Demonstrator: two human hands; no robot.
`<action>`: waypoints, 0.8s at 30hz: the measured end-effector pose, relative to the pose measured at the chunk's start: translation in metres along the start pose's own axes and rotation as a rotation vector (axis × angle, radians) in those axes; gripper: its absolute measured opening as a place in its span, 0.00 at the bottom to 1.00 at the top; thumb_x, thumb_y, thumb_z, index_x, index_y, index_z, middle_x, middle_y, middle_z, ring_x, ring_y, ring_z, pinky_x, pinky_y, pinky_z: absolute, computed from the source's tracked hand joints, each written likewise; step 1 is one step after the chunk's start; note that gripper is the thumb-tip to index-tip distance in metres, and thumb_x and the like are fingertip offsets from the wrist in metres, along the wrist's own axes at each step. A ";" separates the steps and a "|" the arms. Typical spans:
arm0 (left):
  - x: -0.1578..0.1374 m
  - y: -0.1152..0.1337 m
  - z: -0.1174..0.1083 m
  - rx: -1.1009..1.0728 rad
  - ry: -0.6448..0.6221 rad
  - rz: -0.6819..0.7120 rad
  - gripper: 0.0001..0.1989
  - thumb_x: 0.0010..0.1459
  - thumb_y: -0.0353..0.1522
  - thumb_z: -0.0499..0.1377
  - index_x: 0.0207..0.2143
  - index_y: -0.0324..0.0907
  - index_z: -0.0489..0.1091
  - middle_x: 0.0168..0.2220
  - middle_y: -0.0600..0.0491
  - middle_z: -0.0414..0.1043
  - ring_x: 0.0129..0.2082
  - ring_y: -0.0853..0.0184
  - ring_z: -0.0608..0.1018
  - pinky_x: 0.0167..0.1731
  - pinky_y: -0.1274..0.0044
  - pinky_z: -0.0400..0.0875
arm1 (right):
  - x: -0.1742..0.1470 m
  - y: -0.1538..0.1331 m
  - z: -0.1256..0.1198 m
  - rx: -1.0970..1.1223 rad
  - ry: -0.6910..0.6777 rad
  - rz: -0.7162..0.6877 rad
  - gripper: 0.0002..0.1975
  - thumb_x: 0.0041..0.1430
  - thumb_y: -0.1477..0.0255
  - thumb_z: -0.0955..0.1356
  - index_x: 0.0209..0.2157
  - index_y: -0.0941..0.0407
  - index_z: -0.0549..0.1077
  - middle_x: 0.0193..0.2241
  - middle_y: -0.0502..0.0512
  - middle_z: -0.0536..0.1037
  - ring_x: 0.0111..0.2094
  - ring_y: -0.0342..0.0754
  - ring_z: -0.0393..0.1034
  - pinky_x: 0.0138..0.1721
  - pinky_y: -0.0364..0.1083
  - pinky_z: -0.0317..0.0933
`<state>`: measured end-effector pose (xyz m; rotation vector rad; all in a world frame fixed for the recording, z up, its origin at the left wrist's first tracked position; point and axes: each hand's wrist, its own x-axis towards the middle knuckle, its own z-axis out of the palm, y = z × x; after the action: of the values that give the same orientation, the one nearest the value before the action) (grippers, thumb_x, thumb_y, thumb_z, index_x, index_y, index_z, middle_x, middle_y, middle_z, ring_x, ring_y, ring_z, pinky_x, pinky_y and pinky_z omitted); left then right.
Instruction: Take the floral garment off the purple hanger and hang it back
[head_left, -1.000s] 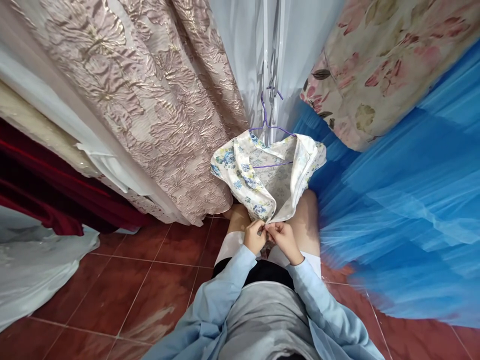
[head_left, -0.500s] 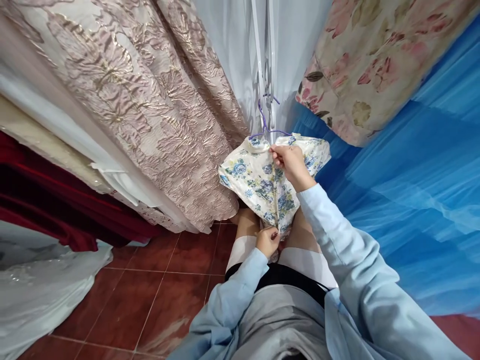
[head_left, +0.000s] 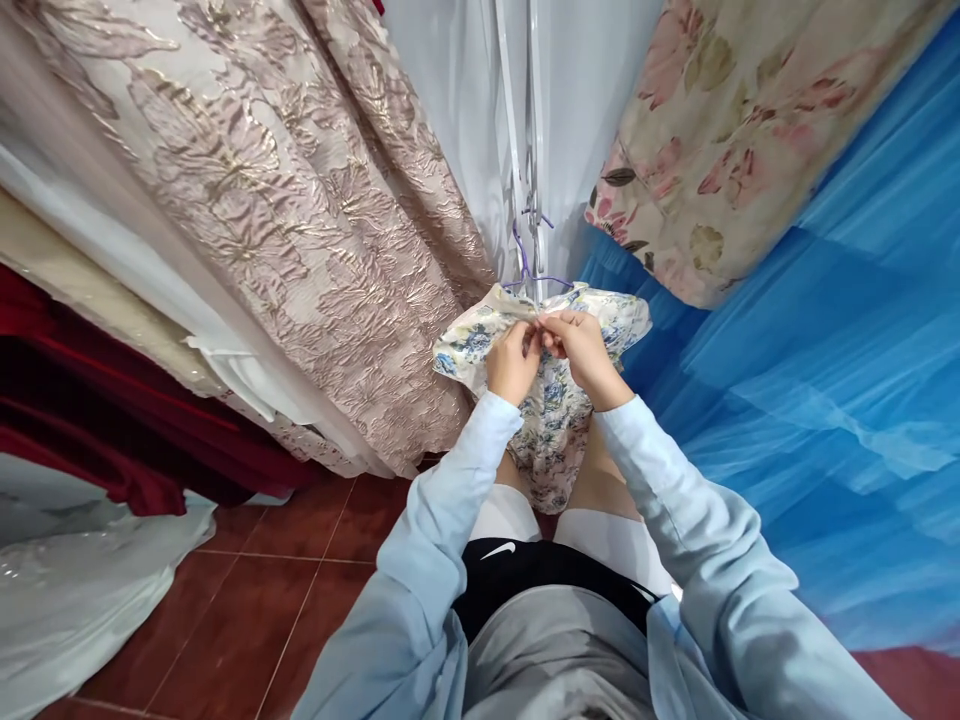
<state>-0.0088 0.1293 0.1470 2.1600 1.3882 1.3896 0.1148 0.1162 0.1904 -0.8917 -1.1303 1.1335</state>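
A white dress with blue flowers [head_left: 559,440] hangs in front of me on a thin purple hanger [head_left: 523,258]. Both of my hands meet at its neckline, near the top of the middle seam. My left hand [head_left: 514,360] pinches the fabric just left of the seam. Close against it, my right hand [head_left: 581,350] grips the neckline edge between thumb and fingers. What exactly lies between the fingertips is hidden. The dress's lower part hangs down between my legs.
Pink and gold brocade [head_left: 300,220] hangs on the left, beside dark red cloth [head_left: 67,400]. To the right are a rose-print garment [head_left: 720,150] and blue tulle [head_left: 840,400]. White metal bars [head_left: 534,120] stand behind the hanger. The floor has red tiles [head_left: 262,600].
My left hand has moved up from the lower end of the middle seam to the neckline, beside my right hand. The dress's top has sunk slightly and creased.
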 end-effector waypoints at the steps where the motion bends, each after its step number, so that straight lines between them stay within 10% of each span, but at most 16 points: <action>1: 0.002 0.001 0.006 0.015 0.017 0.005 0.04 0.66 0.31 0.58 0.37 0.42 0.72 0.33 0.49 0.76 0.31 0.65 0.75 0.34 0.74 0.66 | 0.002 0.000 0.000 -0.018 -0.013 0.001 0.20 0.53 0.67 0.74 0.14 0.56 0.66 0.11 0.46 0.64 0.14 0.36 0.52 0.16 0.39 0.45; 8: -0.019 -0.010 0.015 0.034 -0.041 0.083 0.08 0.64 0.28 0.57 0.29 0.41 0.68 0.28 0.52 0.71 0.28 0.66 0.72 0.31 0.75 0.62 | 0.020 -0.011 -0.002 -0.001 0.018 0.073 0.11 0.51 0.72 0.73 0.19 0.59 0.73 0.13 0.46 0.67 0.14 0.36 0.52 0.16 0.40 0.42; 14: 0.011 -0.013 -0.024 -0.091 0.090 0.133 0.12 0.70 0.37 0.56 0.52 0.42 0.70 0.32 0.54 0.74 0.25 0.71 0.71 0.31 0.78 0.65 | 0.011 -0.010 -0.003 -0.041 -0.032 0.019 0.12 0.52 0.66 0.74 0.22 0.58 0.72 0.14 0.46 0.68 0.14 0.37 0.53 0.16 0.40 0.46; 19: 0.038 -0.002 -0.030 -0.030 0.005 0.290 0.11 0.70 0.36 0.56 0.37 0.41 0.74 0.33 0.52 0.77 0.32 0.68 0.76 0.35 0.78 0.67 | 0.013 0.003 -0.009 -0.138 -0.023 -0.019 0.17 0.52 0.63 0.74 0.19 0.56 0.68 0.13 0.46 0.66 0.15 0.38 0.53 0.18 0.41 0.47; 24: 0.044 0.010 -0.041 -0.112 0.239 0.226 0.13 0.71 0.39 0.55 0.37 0.40 0.73 0.31 0.53 0.74 0.32 0.68 0.76 0.36 0.78 0.68 | 0.007 0.043 -0.009 -0.244 -0.015 0.001 0.16 0.52 0.63 0.72 0.18 0.55 0.67 0.12 0.46 0.65 0.16 0.39 0.52 0.20 0.42 0.48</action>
<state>-0.0311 0.1476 0.2013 2.1897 1.1311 1.8136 0.1148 0.1327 0.1495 -1.0728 -1.2992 1.0176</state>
